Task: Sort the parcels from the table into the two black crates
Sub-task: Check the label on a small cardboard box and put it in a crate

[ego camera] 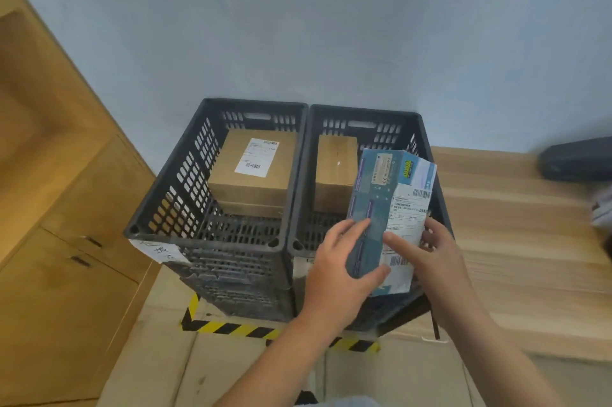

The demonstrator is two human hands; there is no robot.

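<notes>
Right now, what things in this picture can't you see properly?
All in the head view:
- Label print on the blue parcel: too small and blurred to read.
- Near part of the right crate: hidden behind the blue parcel, left hand and right hand.
- Dark object on the table: blurred, cut off by the right edge.
- Handwriting on the left crate's paper tag: too small.

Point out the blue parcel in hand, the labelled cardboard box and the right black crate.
blue parcel (374, 201): head view, middle of its blue face.
labelled cardboard box (228, 174): head view, bare brown top beside its label.
right black crate (364, 110): head view, far rim.
</notes>
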